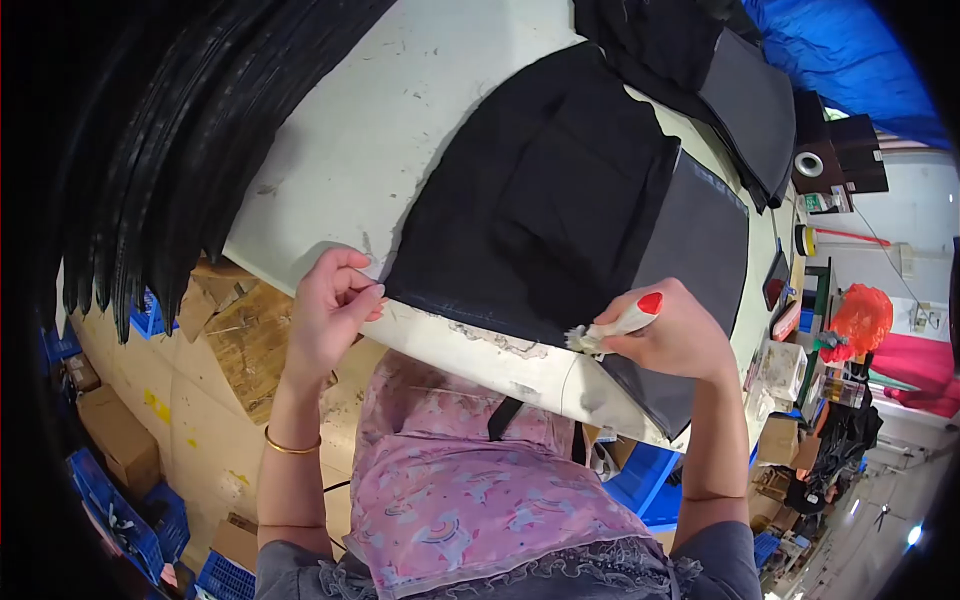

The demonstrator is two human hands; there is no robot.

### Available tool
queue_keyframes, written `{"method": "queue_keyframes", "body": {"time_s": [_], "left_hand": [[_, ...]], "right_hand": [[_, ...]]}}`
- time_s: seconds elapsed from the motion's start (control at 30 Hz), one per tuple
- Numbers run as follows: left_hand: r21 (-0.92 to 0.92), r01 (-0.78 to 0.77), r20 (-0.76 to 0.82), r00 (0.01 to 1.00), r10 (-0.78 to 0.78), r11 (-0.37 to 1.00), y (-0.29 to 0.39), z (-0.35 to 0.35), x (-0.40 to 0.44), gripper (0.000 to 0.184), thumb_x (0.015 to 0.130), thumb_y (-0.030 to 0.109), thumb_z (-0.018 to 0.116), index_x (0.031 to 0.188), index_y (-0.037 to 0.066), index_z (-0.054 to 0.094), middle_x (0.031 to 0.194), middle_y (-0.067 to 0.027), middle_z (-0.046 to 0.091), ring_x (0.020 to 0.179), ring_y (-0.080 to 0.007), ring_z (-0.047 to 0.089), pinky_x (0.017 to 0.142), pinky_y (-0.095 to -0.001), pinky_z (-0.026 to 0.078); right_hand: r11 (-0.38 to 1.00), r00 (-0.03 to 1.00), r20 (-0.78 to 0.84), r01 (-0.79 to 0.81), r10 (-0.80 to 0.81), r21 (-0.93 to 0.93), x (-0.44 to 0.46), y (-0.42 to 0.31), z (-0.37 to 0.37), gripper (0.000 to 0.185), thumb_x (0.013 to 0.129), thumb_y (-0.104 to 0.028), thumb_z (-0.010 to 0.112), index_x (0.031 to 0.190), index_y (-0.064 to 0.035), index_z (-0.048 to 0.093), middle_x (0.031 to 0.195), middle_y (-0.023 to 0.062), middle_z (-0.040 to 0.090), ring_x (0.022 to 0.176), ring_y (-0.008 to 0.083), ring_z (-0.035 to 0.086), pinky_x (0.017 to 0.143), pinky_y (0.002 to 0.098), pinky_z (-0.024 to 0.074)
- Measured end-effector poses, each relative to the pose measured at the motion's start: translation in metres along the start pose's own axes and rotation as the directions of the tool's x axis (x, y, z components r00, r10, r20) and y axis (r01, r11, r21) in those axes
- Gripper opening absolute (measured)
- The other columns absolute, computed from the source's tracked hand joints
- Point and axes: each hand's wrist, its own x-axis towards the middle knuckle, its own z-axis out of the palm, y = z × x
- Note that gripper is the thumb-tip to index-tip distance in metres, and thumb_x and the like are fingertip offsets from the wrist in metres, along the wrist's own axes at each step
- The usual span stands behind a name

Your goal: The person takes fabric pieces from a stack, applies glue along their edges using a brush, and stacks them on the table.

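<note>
A black cloth piece (520, 200) with a dark grey panel (700, 225) on its right side lies on the white table (370, 120). At its lower left corner is my left hand (335, 305), thumb and fingers pinched together on the cloth's edge. My right hand (670, 330) is closed around a white brush (630, 318) with a red end. The brush's pale bristles touch the black cloth's near edge, close to the grey panel. Part of the brush handle is hidden by my fingers.
Long black strips (170, 150) hang over the table's left side. Another black and grey piece (745, 100) lies at the upper right. Beyond the right edge are a tape roll (805, 240) and a red plastic bag (862, 318). Cardboard boxes (118, 435) stand on the floor at left.
</note>
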Motion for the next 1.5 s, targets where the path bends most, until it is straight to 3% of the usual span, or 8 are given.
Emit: {"method": "queue_keyframes", "body": {"time_s": [0.27, 0.33, 0.6, 0.87, 1.03, 1.23, 1.33, 1.5], "left_hand": [[0.116, 0.078, -0.083, 0.994, -0.069, 0.99, 0.005, 0.015, -0.002, 0.027, 0.083, -0.004, 0.058, 0.11, 0.0, 0.053, 0.083, -0.0082, 0.063, 0.071, -0.0152, 0.059, 0.07, -0.0253, 0.05], [0.834, -0.461, 0.124, 0.691, 0.712, 0.303, 0.017, 0.061, -0.01, 0.028, 0.079, 0.0, 0.062, 0.106, 0.001, 0.057, 0.097, -0.0095, 0.063, 0.084, -0.0231, 0.06, 0.081, -0.0344, 0.048], [0.36, -0.933, 0.809, 0.313, 0.498, 0.001, -0.027, 0.198, -0.012, 0.018, 0.077, 0.01, 0.06, 0.093, 0.004, 0.066, 0.108, -0.0051, 0.06, 0.097, -0.0196, 0.058, 0.092, -0.0362, 0.041], [0.403, -0.913, 0.773, 0.374, 0.513, 0.059, -0.024, 0.2, -0.018, 0.02, 0.076, 0.01, 0.063, 0.094, 0.004, 0.067, 0.105, -0.0037, 0.062, 0.094, -0.0199, 0.057, 0.091, -0.0361, 0.04], [0.432, -0.897, 0.783, 0.426, 0.453, 0.096, -0.02, 0.2, -0.019, 0.021, 0.076, 0.008, 0.065, 0.096, 0.005, 0.067, 0.105, -0.0037, 0.063, 0.094, -0.0195, 0.058, 0.092, -0.0363, 0.041], [0.548, -0.715, 0.511, 0.697, 0.503, 0.434, 0.013, 0.169, 0.001, 0.022, 0.081, 0.002, 0.064, 0.102, 0.002, 0.066, 0.106, -0.008, 0.064, 0.094, -0.025, 0.06, 0.087, -0.0341, 0.047], [0.822, -0.548, 0.303, 0.648, 0.698, 0.151, 0.026, 0.103, 0.06, 0.032, 0.086, 0.005, 0.062, 0.117, 0.0, 0.057, 0.102, -0.0135, 0.063, 0.091, -0.025, 0.058, 0.082, -0.0326, 0.047], [0.638, -0.066, 0.012, 0.997, 0.076, 0.767, 0.036, 0.04, 0.065, 0.04, 0.088, 0.006, 0.058, 0.128, 0.004, 0.053, 0.07, -0.0018, 0.053, 0.06, -0.0091, 0.041, 0.056, -0.0212, 0.036]], "right_hand": [[0.956, 0.944, -0.325, 0.141, -0.051, 0.258, -0.056, 0.04, 0.005, 0.021, 0.069, 0.003, 0.074, 0.09, -0.0004, 0.071, 0.081, 0.0076, 0.07, 0.059, 0.0143, 0.057, 0.056, 0.0243, 0.0448], [0.933, 0.927, -0.363, 0.046, 0.093, 0.357, -0.089, 0.059, 0.001, 0.02, 0.07, 0.003, 0.074, 0.089, -0.0009, 0.071, 0.081, 0.0075, 0.07, 0.059, 0.0147, 0.057, 0.056, 0.0247, 0.0445], [0.922, 0.834, -0.523, 0.046, 0.176, 0.384, -0.126, 0.103, 0.062, 0.022, 0.069, 0.003, 0.073, 0.091, -0.0011, 0.073, 0.077, 0.0073, 0.069, 0.058, 0.0151, 0.057, 0.055, 0.0246, 0.0441], [0.752, 0.725, -0.408, -0.226, 0.554, 0.619, -0.258, 0.17, 0.117, 0.026, 0.066, 0.007, 0.074, 0.092, 0.0022, 0.073, 0.081, 0.0099, 0.069, 0.063, 0.0163, 0.059, 0.06, 0.0249, 0.0461], [0.742, 0.526, -0.7, 0.18, 0.483, 0.646, -0.271, 0.174, 0.154, 0.024, 0.066, 0.009, 0.072, 0.09, 0.0032, 0.072, 0.083, 0.0112, 0.069, 0.067, 0.0187, 0.06, 0.063, 0.026, 0.0471], [0.618, 0.672, -0.53, 0.135, 0.518, 0.775, -0.272, 0.18, 0.166, 0.022, 0.068, 0.007, 0.07, 0.089, 0.0023, 0.071, 0.09, 0.0113, 0.068, 0.074, 0.0185, 0.06, 0.064, 0.0256, 0.0463], [0.538, 0.717, -0.441, 0.108, 0.54, 0.836, -0.26, 0.172, 0.154, 0.021, 0.07, 0.009, 0.064, 0.089, 0.0021, 0.07, 0.094, 0.0112, 0.065, 0.081, 0.0201, 0.059, 0.07, 0.028, 0.0476], [0.775, 0.44, -0.71, 0.048, 0.55, 0.63, -0.239, 0.203, 0.145, 0.027, 0.068, 0.011, 0.059, 0.09, -0.0008, 0.07, 0.102, 0.0096, 0.058, 0.083, 0.0195, 0.056, 0.071, 0.0277, 0.046]]}}
